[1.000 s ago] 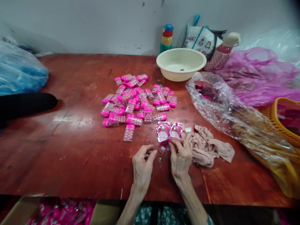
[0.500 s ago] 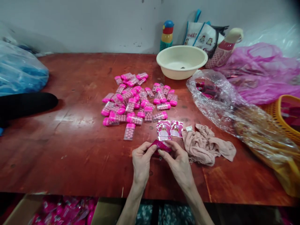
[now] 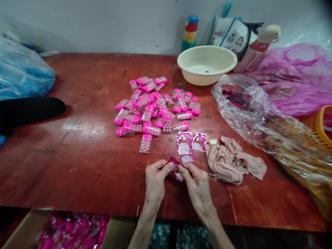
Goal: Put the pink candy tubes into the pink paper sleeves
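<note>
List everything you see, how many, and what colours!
Table: one, reddish-brown, centre
Packet: one, pink, front centre
Loose packets: several, pink, beyond it
Containers: dozens, clear with pink caps, mid-table
Cloth: one, dusty pink, right of packets
Basin: one, cream, table's far side
Bottles: two, multicoloured and pink, by basin
Tote: one, white and blue, behind basin
Crinkled plastic: one, clear, right
Bagging: uncountable, pink, far right
Basket: one, yellow, right edge
Bulging bag: one, clear, blue inside, left
Rounded object: one, black, left
Box: one, brown, pink packs inside, below table
Wall: one, grey, behind
Left hand: one, bare, holding packet
Right hand: one, bare, holding packet
</note>
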{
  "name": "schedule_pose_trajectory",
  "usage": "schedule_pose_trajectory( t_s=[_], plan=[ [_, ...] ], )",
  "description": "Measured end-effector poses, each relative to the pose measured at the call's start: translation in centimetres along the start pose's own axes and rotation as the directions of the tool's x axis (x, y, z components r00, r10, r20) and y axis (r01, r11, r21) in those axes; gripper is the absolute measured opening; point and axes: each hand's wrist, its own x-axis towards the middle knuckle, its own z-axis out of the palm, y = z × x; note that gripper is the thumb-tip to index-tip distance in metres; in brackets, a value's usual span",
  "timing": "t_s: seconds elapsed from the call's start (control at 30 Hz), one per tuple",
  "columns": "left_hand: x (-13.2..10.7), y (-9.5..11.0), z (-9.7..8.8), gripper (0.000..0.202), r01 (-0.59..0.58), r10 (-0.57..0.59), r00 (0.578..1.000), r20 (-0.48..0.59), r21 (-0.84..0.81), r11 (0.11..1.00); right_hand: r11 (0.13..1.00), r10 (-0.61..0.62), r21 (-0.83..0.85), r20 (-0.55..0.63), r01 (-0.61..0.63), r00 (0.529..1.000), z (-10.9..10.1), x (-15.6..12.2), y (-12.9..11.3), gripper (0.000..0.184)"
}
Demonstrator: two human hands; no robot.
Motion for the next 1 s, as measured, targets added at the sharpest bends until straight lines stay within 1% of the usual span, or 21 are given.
schedule_pose_trajectory(
  t_s=[0.27, 0.47, 0.53, 0.63, 0.7, 0.77, 0.83, 0.9, 0.97, 1.0],
  plan=[
    [-0.5, -0.2, 0.3, 0.011, -0.04, 0.04, 0.999, -0.002, 0.038, 0.998, 1.0, 0.014, -0.011, 0.014, -0.014, 1.0, 0.1, -0.2, -0.4, 0.033],
    [-1.1, -0.2, 0.9, 0.025, -0.099, 0.103, 0.994, -0.042, 0.071, 0.992, 1.0, 0.028, -0.009, 0.016, -0.028, 0.999, 0.3, -0.4, -0.4, 0.041],
    [-1.1, 0.1, 0.8, 0.02, -0.134, 0.137, 0.99, -0.019, 0.086, 0.987, 0.999, 0.037, 0.034, 0.035, -0.038, 0.999, 0.1, -0.1, -0.4, 0.036],
    [-0.8, 0.4, 0.3, 0.011, -0.173, 0.17, 0.985, 0.033, 0.1, 0.98, 0.99, 0.063, 0.121, 0.069, -0.071, 0.996, -0.2, 0.4, -0.3, 0.02],
    [-0.7, 0.4, 0.0, 0.009, -0.173, 0.171, 0.985, 0.034, 0.098, 0.98, 0.981, 0.092, 0.167, 0.046, -0.099, 0.995, -0.1, 0.5, -0.3, 0.015],
    [-0.6, 0.3, -0.2, 0.01, -0.177, 0.175, 0.984, 0.021, 0.091, 0.98, 0.977, 0.106, 0.187, 0.008, -0.106, 0.994, 0.1, 0.5, -0.1, 0.014],
    [-0.6, 0.1, -0.3, 0.013, -0.181, 0.182, 0.983, 0.003, 0.088, 0.98, 0.983, 0.089, 0.163, -0.013, -0.086, 0.996, 0.4, 0.4, 0.0, 0.012],
    [-0.6, 0.0, -0.5, 0.016, -0.185, 0.188, 0.982, -0.02, 0.099, 0.978, 0.993, 0.044, 0.108, -0.023, -0.042, 0.999, 0.5, 0.2, 0.1, 0.016],
    [-0.7, -0.2, -0.6, 0.012, -0.191, 0.197, 0.979, -0.049, 0.117, 0.975, 0.998, -0.024, 0.057, -0.036, 0.026, 0.999, 0.5, 0.1, 0.1, 0.02],
    [-0.7, -0.2, -0.6, 0.005, -0.191, 0.2, 0.977, -0.068, 0.125, 0.974, 0.997, -0.066, 0.034, -0.048, 0.068, 0.997, 0.5, 0.1, 0.2, 0.02]
  ],
)
